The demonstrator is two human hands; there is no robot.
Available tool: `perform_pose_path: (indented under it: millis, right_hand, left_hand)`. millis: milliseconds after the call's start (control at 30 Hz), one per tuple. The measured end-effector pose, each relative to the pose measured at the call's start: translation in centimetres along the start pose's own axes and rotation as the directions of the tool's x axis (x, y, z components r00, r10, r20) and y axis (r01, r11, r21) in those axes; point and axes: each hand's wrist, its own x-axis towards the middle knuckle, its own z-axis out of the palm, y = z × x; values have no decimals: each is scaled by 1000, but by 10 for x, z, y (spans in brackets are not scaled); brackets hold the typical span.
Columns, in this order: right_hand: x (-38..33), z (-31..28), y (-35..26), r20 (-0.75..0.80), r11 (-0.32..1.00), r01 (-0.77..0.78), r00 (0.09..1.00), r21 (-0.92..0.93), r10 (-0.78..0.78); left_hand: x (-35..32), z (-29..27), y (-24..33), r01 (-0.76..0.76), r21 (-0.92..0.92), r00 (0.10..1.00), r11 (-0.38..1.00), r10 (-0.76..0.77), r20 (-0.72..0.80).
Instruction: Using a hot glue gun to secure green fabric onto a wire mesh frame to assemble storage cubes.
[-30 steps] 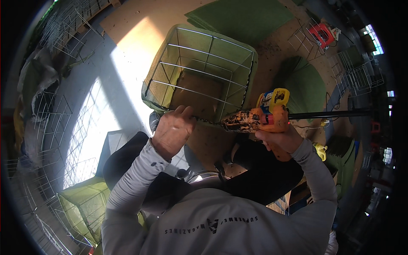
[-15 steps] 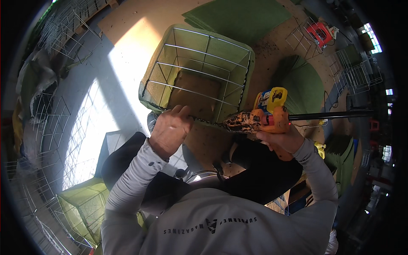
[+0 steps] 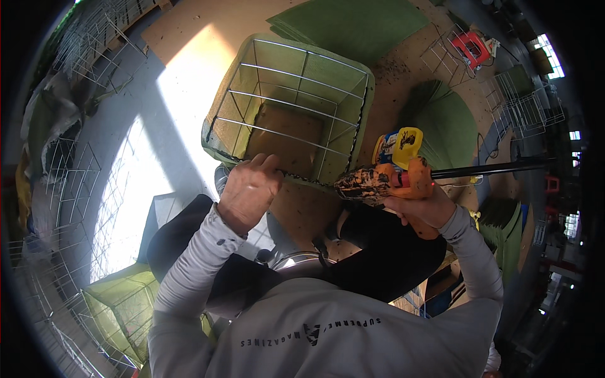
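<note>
In front of me is a box-shaped wire frame [image 3: 296,104] lined with green felt-like sheet [image 3: 220,101]; dark, glue-like material runs along its near and right edges. My left hand [image 3: 251,189] has its fingers curled over the near edge, closed on the rim. My right hand [image 3: 422,208] is wrapped round the handle of an orange glue gun [image 3: 378,184] smeared with black. The gun's tip is at the near right corner of the frame. A black stick [image 3: 491,169] sticks out of its back. Just beyond it is a yellow and blue object [image 3: 400,148].
Green sheets [image 3: 353,25] lie beyond the box, and more sheets [image 3: 450,126] to its right. A red stool [image 3: 471,50] stands at the far right. Bare wire frames [image 3: 69,170] crowd the left side, with a green-lined frame [image 3: 123,305] at the lower left.
The box, my left hand and the rim it holds have shifted very slightly left. The glue gun has moved marginally right, its tip staying at the near right corner.
</note>
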Motion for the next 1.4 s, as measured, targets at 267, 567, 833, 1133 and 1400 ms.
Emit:
perform_pose_path:
  millis: [267,567,833,1133,1400]
  right_hand:
    - [-3,-1,-4,-34,1000,-17,999,-10,17]
    - [-11,-5,-12,-12,999,-11,1000,42,12]
    - [-15,-8,-11,-45,992,-84,996,-94,80]
    - [-16,-7,-18,-65,989,-72,996,-127,64]
    - [-16,-9,-17,-122,979,-62,992,-192,38]
  left_hand:
    - [-1,2,-1,0,21,1000,1000,0,-2]
    - [1,1,1,7,19,1000,1000,-7,-14]
    - [-1,2,1,4,31,1000,1000,-4,-5]
    - [-1,1,0,8,16,1000,1000,-8,-10]
    - [-4,4,-2,21,-6,1000,1000,-21,4]
